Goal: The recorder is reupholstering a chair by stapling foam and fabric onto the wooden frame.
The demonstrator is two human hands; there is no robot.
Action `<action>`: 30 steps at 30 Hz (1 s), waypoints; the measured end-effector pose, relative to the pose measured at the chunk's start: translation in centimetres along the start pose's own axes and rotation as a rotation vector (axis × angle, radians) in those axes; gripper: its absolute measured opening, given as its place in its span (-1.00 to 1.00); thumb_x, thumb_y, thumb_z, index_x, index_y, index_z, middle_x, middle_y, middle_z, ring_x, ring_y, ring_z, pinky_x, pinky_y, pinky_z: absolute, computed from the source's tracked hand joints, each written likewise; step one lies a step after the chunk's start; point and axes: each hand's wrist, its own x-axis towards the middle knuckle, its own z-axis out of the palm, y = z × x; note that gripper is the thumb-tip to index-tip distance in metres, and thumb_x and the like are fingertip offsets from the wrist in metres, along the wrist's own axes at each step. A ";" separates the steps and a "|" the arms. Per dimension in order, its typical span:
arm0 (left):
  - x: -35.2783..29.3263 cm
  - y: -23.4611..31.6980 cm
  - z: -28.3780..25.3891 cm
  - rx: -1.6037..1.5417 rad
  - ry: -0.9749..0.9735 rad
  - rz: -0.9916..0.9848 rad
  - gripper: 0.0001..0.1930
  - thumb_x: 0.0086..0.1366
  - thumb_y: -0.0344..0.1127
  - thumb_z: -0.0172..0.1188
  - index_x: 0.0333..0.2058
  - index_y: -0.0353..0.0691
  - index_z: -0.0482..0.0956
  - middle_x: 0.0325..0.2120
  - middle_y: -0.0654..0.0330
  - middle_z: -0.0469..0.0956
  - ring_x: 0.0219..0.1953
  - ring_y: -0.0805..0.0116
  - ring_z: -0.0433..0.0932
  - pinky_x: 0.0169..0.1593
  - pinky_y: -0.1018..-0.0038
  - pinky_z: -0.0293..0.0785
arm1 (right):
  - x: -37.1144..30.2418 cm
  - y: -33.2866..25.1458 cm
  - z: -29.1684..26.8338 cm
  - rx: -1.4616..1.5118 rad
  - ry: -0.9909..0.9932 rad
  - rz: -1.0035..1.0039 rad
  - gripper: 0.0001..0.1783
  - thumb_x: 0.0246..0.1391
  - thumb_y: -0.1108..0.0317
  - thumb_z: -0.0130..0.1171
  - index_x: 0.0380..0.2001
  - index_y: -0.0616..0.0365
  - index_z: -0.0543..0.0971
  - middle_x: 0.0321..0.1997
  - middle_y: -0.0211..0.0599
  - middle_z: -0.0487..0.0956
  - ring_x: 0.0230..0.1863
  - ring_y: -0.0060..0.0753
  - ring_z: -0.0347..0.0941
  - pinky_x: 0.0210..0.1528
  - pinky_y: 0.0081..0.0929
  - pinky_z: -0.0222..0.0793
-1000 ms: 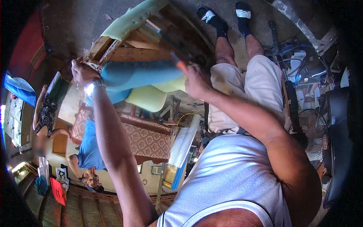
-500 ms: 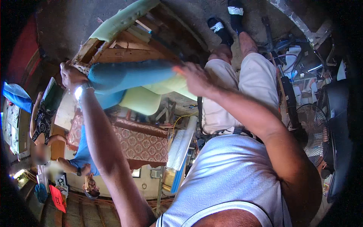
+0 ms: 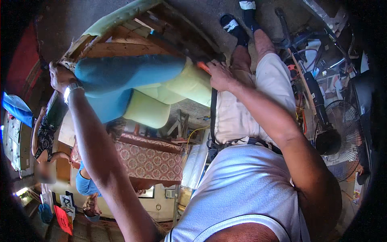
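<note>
on wood frame: l hand grips blue cushion

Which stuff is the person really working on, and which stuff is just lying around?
Being worked on:
- wooden seat frame, gripped by the left hand
- blue and green foam cushion
- orange tool in the right hand

Just lying about:
- standing fan
- patterned sofa
- cables

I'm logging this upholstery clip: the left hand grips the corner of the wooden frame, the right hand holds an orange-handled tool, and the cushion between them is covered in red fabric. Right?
Not quite. In the head view the cushion is covered in blue fabric, with pale green foam showing, not red. The rest stands: the left hand grips the corner of the wooden frame, and the right hand holds an orange-handled tool.
</note>
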 end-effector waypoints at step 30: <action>3.9 -14.6 5.7 0.138 0.193 0.362 -0.46 0.11 -0.04 0.31 0.00 -0.24 0.54 -0.17 0.18 0.66 -0.27 0.37 0.67 -0.24 0.50 0.64 | 4.4 9.9 9.0 0.469 -0.189 -0.262 -0.31 -0.09 0.44 0.10 0.21 0.09 0.28 0.02 0.09 0.50 0.05 0.15 0.48 0.08 -0.10 0.38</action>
